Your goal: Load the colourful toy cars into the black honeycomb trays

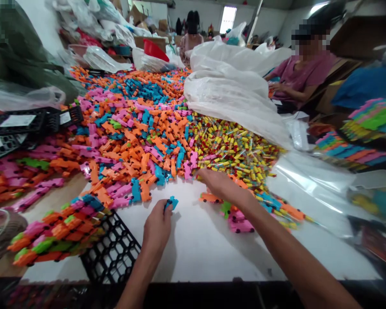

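The left hand (157, 227) rests low on the white desk (199, 244), its fingertips pinched around a small blue toy piece (171, 202) held just clear of the desk surface. The right hand (217, 182) reaches further out, palm down and fingers loosely spread; it lies at the near edge of the pile, and whether it grips anything cannot be told.

Just beyond both hands runs the ragged front edge of a big heap of orange, pink and blue toy pieces (141, 128), which spreads away across the desk. Beyond the right hand and to its outer side lies a heap of small yellow parts (234, 150), and beyond that a large white plastic bag (231, 90) slumps over the pile. A few loose pieces sit close under the right forearm: an orange piece (209, 198), a green piece (225, 209) and a pink piece (241, 225).

To the outer side of the left hand, a black grid tray (112, 253) overhangs toward the near desk edge, with a stack of coloured pieces (58, 231) lying across its far part.

The only bare stretch of desk lies between the two hands and back toward the person, bounded by the tray on one side and a clear plastic sheet (309, 189) on the other.

A person in a purple top (304, 73) sits well beyond the bag.
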`<state>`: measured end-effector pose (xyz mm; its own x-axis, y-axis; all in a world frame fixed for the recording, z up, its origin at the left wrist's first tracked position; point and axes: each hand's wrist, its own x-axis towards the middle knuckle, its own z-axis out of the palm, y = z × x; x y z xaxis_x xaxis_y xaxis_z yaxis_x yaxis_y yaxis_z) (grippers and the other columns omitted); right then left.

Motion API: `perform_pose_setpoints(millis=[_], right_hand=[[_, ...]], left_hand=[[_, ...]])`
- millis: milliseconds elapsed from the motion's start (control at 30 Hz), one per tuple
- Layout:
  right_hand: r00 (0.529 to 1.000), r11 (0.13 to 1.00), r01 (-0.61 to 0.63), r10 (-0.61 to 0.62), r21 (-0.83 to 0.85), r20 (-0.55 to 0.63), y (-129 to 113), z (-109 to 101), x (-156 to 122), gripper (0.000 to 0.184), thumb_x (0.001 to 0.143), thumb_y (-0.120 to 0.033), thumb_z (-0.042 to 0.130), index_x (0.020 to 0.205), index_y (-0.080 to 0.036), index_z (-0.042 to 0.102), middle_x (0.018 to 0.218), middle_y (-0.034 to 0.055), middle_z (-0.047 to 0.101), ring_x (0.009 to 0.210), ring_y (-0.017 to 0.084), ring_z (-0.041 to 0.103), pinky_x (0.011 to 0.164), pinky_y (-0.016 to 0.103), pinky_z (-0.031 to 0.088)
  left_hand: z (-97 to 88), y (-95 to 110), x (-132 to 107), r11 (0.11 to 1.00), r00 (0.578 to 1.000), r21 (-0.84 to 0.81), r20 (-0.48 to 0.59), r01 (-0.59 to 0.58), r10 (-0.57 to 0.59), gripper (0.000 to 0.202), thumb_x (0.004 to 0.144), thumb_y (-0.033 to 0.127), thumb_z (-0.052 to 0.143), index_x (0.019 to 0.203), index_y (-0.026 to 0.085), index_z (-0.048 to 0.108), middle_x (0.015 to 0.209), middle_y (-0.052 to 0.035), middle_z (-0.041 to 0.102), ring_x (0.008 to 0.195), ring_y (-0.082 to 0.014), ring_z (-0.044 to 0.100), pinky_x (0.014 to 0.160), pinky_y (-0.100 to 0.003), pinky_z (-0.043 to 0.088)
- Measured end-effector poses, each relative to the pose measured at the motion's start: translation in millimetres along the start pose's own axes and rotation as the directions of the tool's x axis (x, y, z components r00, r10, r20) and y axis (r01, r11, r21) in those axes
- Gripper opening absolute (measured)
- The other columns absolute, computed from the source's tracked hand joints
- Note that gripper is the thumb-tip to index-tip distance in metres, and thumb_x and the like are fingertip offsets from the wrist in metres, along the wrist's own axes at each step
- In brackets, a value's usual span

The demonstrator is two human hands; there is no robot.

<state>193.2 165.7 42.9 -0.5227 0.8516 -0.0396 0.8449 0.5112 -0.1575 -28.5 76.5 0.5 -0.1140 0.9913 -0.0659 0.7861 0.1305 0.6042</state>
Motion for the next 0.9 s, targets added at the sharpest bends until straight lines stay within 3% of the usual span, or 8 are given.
perform_pose_setpoints(millis=[133, 233, 367, 433, 600, 667, 767, 900], right_hand=[[0.975, 0.975, 0.220, -0.220, 0.009, 0.033, -37.6, 8.3, -25.3, 0.013, 0.090, -0.010, 0.050, 0.094, -0.020, 0.058, 0.087, 0.0036, 0.062, 0.080, 0.018, 0.056, 0.065, 0.026, 0.035], [0.963, 0.963, 0.268, -0.267, 0.035, -0.021, -53.4, 25.6, -32.9, 0.012, 0.089, -0.009, 0.052, 0.092, -0.019, 0.058, 0.093, 0.0051, 0.061, 0.087, 0.018, 0.055, 0.074, 0.028, 0.038], [0.991, 0.991, 0.077, -0.065, 0.105, -0.118, -65.0, 42.2, -40.4, 0.018, 0.090, -0.004, 0.046, 0.099, -0.017, 0.055, 0.101, 0.0071, 0.059, 0.090, 0.018, 0.056, 0.074, 0.027, 0.040], [0.989, 0.988, -0.077, 0.092, 0.134, -0.112, -75.5, 44.9, -43.9, 0.010, 0.093, -0.013, 0.049, 0.100, -0.017, 0.054, 0.098, 0.0081, 0.061, 0.087, 0.020, 0.058, 0.070, 0.028, 0.042], [0.894, 0.889, -0.446, 0.448, 0.102, 0.004, -106.6, 48.2, -38.2, 0.039, 0.089, -0.050, 0.057, 0.101, -0.014, 0.051, 0.090, 0.0141, 0.066, 0.080, 0.027, 0.066, 0.062, 0.031, 0.045], [0.884, 0.881, -0.467, 0.466, 0.081, 0.032, -110.0, 51.0, -34.1, 0.034, 0.089, -0.041, 0.060, 0.103, -0.013, 0.050, 0.092, 0.0152, 0.066, 0.080, 0.028, 0.066, 0.062, 0.032, 0.045], [0.928, 0.922, -0.371, 0.369, 0.108, 0.040, -102.9, 56.7, -36.9, 0.015, 0.089, -0.017, 0.056, 0.102, -0.014, 0.050, 0.097, 0.0138, 0.064, 0.085, 0.026, 0.064, 0.068, 0.033, 0.045], [0.963, 0.900, -0.236, 0.267, 0.367, -0.036, -85.5, 63.0, -55.9, 0.008, 0.089, -0.012, 0.050, 0.096, -0.016, 0.051, 0.095, 0.0105, 0.063, 0.088, 0.023, 0.059, 0.076, 0.033, 0.044]], left_hand=[[2.0, -3.0, -13.4, 0.943, 1.000, -0.333, 0.007, -0.024, 0.028, 0.031, 0.088, 0.045, 0.043, 0.103, 0.022, 0.058, 0.089, -0.0028, 0.069, 0.082, -0.0206, 0.064, 0.073, -0.031, 0.047], [7.8, -1.7, -21.2, 0.886, 0.997, -0.463, 0.080, 0.017, 0.023, 0.033, 0.085, 0.049, 0.048, 0.102, 0.022, 0.057, 0.087, -0.0030, 0.070, 0.083, -0.0214, 0.065, 0.078, -0.033, 0.048], [8.3, -2.2, -26.9, 0.728, 0.989, -0.672, 0.138, 0.134, -0.055, 0.039, 0.080, 0.053, 0.057, 0.103, 0.021, 0.051, 0.088, -0.0034, 0.068, 0.076, -0.0192, 0.067, 0.074, -0.033, 0.050], [4.3, -2.8, -28.7, 0.684, 0.989, -0.715, 0.126, 0.146, -0.080, 0.042, 0.079, 0.053, 0.059, 0.103, 0.021, 0.050, 0.082, -0.0010, 0.066, 0.069, -0.0160, 0.063, 0.071, -0.031, 0.049], [-7.2, -1.3, -35.1, 0.716, 0.990, -0.688, 0.031, 0.120, -0.137, 0.047, 0.085, 0.059, 0.048, 0.112, 0.021, 0.053, 0.079, 0.0015, 0.058, 0.071, -0.0135, 0.055, 0.072, -0.027, 0.046], [-10.4, -1.0, -37.2, 0.723, 0.983, -0.670, 0.061, 0.168, -0.173, 0.050, 0.086, 0.062, 0.042, 0.108, 0.020, 0.059, 0.080, -0.0002, 0.058, 0.077, -0.0147, 0.054, 0.076, -0.027, 0.046], [-11.5, -3.5, -37.8, 0.706, 0.975, -0.676, 0.092, 0.210, -0.202, 0.048, 0.082, 0.061, 0.050, 0.103, 0.019, 0.062, 0.082, -0.0012, 0.060, 0.080, -0.0162, 0.054, 0.076, -0.028, 0.045], [-4.4, -8.5, -37.2, 0.679, 0.984, -0.713, 0.147, 0.177, -0.102, 0.043, 0.072, 0.048, 0.067, 0.104, 0.020, 0.058, 0.094, -0.0025, 0.063, 0.087, -0.0177, 0.057, 0.081, -0.030, 0.045]])
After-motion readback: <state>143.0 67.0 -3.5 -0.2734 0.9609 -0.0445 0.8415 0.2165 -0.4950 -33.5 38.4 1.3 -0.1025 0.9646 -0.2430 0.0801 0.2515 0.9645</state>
